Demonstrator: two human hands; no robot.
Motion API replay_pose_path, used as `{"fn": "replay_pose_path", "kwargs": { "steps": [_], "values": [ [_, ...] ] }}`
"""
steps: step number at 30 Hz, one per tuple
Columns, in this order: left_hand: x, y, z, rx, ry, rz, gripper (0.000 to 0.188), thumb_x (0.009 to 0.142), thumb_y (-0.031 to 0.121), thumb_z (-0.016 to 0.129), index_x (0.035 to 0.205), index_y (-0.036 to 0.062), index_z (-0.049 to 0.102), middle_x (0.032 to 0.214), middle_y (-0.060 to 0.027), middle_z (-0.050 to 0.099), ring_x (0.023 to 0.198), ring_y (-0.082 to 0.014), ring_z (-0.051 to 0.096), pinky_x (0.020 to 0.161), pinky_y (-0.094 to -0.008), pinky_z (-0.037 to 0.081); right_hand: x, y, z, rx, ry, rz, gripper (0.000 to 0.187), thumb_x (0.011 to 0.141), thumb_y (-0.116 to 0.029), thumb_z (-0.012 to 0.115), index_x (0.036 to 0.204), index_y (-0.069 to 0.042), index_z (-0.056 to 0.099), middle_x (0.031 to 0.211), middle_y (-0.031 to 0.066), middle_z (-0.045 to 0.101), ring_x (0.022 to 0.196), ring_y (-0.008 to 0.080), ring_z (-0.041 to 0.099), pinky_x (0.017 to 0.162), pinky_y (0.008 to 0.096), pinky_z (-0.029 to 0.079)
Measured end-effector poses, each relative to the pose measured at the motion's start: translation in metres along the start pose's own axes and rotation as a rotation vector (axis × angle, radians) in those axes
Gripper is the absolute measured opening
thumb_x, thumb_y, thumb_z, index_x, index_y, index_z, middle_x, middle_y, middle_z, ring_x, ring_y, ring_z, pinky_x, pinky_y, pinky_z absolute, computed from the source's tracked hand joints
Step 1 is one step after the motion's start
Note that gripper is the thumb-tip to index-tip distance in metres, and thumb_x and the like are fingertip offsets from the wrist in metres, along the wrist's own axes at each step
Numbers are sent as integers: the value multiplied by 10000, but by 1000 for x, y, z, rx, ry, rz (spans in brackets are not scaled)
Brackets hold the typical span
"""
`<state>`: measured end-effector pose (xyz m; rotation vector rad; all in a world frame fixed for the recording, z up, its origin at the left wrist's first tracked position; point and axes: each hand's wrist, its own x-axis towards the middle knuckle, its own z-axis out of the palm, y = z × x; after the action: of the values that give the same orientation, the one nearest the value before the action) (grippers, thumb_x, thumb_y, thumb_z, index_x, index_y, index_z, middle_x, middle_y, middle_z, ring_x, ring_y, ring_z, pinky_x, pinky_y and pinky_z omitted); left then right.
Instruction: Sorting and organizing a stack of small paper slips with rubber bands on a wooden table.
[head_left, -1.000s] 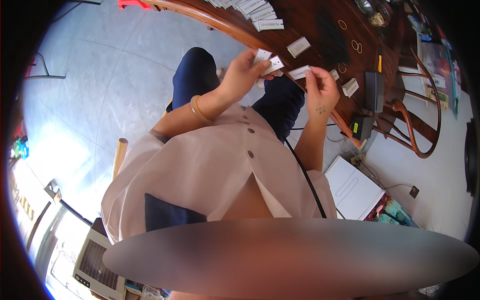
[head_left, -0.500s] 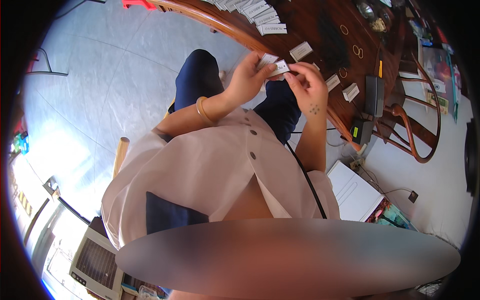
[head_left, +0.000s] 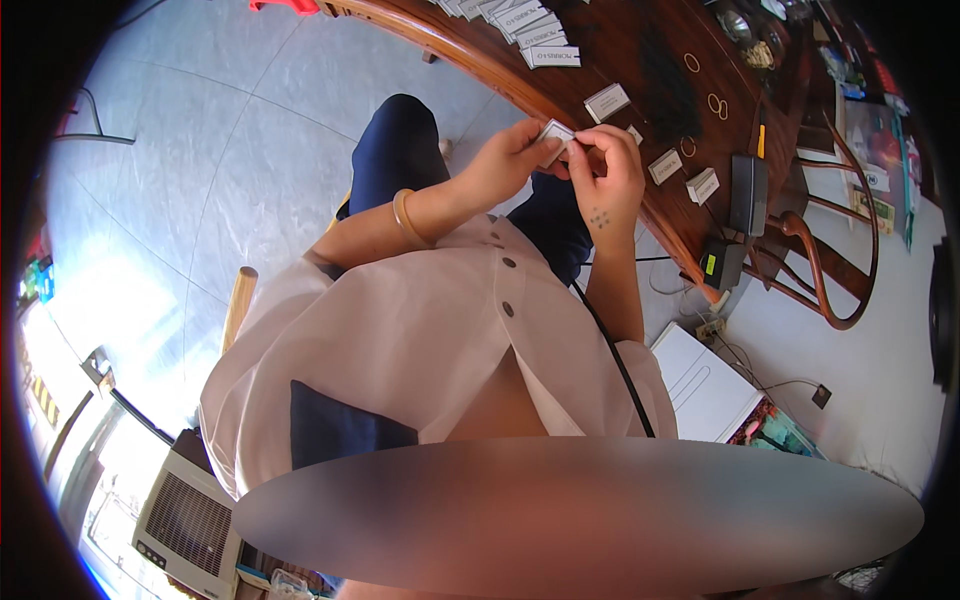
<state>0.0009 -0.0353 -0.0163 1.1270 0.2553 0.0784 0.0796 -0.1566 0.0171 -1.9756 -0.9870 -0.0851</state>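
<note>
Fanned tags [head_left: 557, 132] have come together, pinched by both hands [head_left: 508, 160]; one corner forward, long axis unclear.

The dark reddish-brown wooden table [head_left: 722, 143] looks polished and rather glossy. The small white rectangular tags [head_left: 559, 131] seem to be of stiff paper, smooth on the face. The pale pink buttoned shirt [head_left: 420, 330] is of matt cloth. The round gold-coloured bangle [head_left: 400, 212] has a smooth shine; whether it is metal, I cannot tell.
</note>
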Motion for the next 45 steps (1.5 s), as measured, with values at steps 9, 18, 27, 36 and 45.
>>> {"fn": "replay_pose_path", "kwargs": {
  "steps": [9,18,27,36,45],
  "values": [
    [2,-2,-1,-102,-11,-16,237,916,161,435,1046,-25,504,904,-64,592,913,-135,541,855,-259,404,0,-3,2,-490,-42,-278,629,563,-193,776,1134,-90,533,1116,36,533,824,187,582,677,327,419],
    [0,-2,1,-212,31,-44,220,919,153,435,1037,-19,507,912,-66,589,874,-125,544,816,-242,422,1,-6,6,-510,-50,-293,603,573,-204,770,1128,-115,549,1093,16,542,903,184,565,698,341,420],
    [0,-1,1,-225,38,-47,197,917,151,445,1002,-7,525,868,-55,591,814,-108,546,785,-234,430,-4,-2,13,-512,-2,-279,598,568,-204,762,1121,-112,554,1086,13,549,909,183,559,715,340,416],
    [0,-4,-1,-38,-28,55,205,923,141,437,945,-27,554,817,-61,591,791,-112,543,741,-232,429,-4,3,1,167,-71,61,312,695,-55,688,992,-34,596,957,79,553,628,122,562,561,240,454],
    [-7,-5,-1,308,45,196,160,884,22,482,1027,-44,509,928,-92,588,883,-129,565,785,-236,454,-10,4,-1,279,3,205,72,794,-17,596,858,7,573,807,42,558,668,91,533,595,202,429]
  ]
}}
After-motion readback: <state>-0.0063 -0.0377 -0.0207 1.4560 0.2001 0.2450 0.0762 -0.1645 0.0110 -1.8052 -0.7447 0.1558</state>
